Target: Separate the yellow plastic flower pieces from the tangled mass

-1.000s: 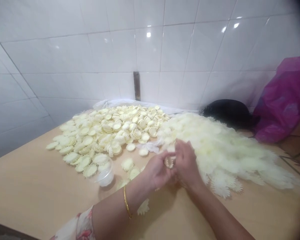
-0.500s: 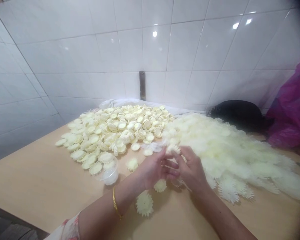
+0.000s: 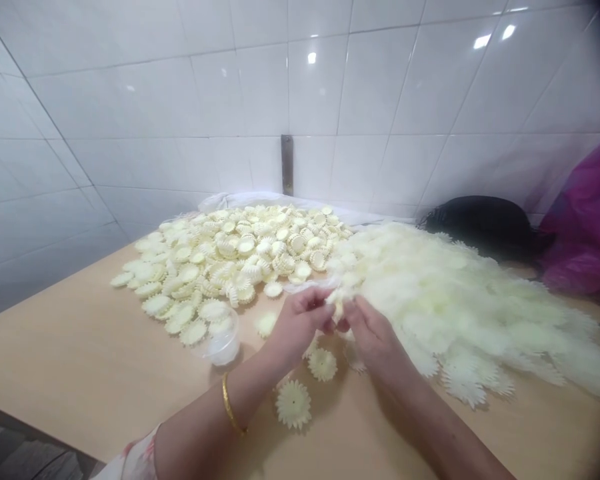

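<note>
My left hand (image 3: 295, 323) and my right hand (image 3: 373, 333) meet over the table, fingers pinched together on a small pale yellow flower piece (image 3: 338, 309) held between them. Two loose flower pieces lie flat on the table just below my hands, one (image 3: 323, 364) near my left palm and one (image 3: 293, 403) closer to me. A large heap of cup-shaped pale yellow pieces (image 3: 230, 260) lies to the left. A wide heap of flat frilly petal pieces (image 3: 455, 300) lies to the right, touching my right hand.
A small clear plastic cup (image 3: 223, 340) stands left of my left wrist. The tan table (image 3: 70, 360) meets a white tiled wall behind. A black object (image 3: 480, 223) and a magenta plastic bag (image 3: 585, 220) sit at the back right.
My hands have lifted slightly and moved toward the petal heap. Two flower pieces that were under my hands now show on the table below them.
</note>
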`<state>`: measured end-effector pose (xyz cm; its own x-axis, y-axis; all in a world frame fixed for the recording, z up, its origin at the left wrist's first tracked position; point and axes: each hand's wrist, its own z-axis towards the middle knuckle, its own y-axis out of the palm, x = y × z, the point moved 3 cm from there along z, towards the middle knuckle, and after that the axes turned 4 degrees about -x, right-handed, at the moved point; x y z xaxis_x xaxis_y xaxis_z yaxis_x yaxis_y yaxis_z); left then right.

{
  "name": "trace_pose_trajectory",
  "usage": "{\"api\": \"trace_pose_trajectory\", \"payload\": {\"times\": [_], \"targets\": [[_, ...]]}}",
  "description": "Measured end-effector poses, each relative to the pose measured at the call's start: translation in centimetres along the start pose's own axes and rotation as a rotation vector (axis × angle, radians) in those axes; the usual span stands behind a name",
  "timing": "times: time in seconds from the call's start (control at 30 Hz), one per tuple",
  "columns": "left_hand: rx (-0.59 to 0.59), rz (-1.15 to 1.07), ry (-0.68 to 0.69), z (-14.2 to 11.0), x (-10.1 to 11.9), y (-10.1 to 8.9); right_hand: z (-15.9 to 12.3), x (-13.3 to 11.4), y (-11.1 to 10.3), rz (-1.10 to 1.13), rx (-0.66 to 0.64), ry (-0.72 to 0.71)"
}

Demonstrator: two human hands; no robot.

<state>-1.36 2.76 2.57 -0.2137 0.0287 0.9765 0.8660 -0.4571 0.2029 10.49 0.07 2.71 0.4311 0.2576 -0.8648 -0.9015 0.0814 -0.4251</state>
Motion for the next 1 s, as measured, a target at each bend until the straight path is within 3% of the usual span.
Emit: {"api": "trace_pose_trajectory", "payload": {"times": [0.13, 0.27, 0.37, 0.5, 0.7, 1.0], "targets": [[0.007, -0.136, -0.073, 0.3, -0.3, -0.5, -0.2, -0.3, -0.3, -0.126, 0.091, -0.157], [-0.077, -0.195, -0.09, 0.1, -0.2, 0.0, -0.2, -0.2, -0.5, -0.085, 0.114, -0.236], [-0.106, -0.152, -0.067, -0.2, 0.0, 0.3, -0.3, -0.1, -0.6, -0.044, 0.122, -0.194], [-0.017, 0.038, 0.015, -0.4, 0.3, 0.2, -0.3, -0.3, -0.6, -0.055, 0.124, -0.143], [0.045, 0.472, 0.203, -0.6, 0.5, 0.4, 0.2, 0.6, -0.8, 0.245, -0.002, 0.097], [0.025, 0.254, 0.084, -0.2, 0.4, -0.1, 0.3, 0.9, -0.3, 0.678, -0.135, 0.134]]}}
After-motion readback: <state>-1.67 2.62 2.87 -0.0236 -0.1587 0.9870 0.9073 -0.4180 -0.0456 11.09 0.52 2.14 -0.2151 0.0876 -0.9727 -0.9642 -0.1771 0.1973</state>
